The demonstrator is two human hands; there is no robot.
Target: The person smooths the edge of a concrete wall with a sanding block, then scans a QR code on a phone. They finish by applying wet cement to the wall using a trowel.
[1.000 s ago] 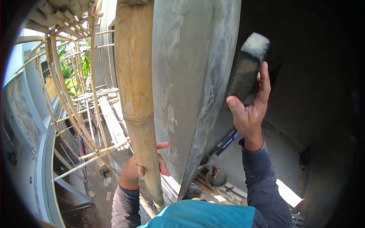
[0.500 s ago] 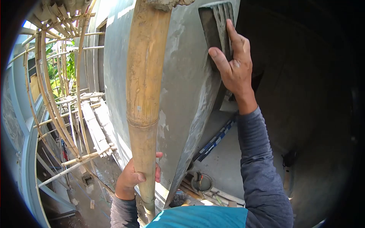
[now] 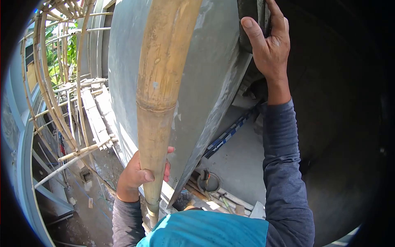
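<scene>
My left hand (image 3: 132,175) is wrapped round a thick upright bamboo pole (image 3: 160,74), low on its length. Higher up on the right, my right hand (image 3: 271,51) grips a dark, ridged plastering float (image 3: 247,24), with the thumb on its near side and a finger stretched along it. The float lies at the right edge of a grey plastered wall (image 3: 210,78), and its upper part is cut off by the top of the view. Damp and lighter patches mark the wall near this edge.
Bamboo scaffolding (image 3: 61,88) and pale planks (image 3: 94,119) stand on the left. Below are a round bucket (image 3: 214,183), bamboo poles (image 3: 236,200) and a blue-and-white bar (image 3: 230,133). To the right is a dark wall (image 3: 345,123).
The view has shifted, so more floor shows below. My right hand and the float appear higher and farther right, at the wall's edge. My left hand stays on the bamboo pole.
</scene>
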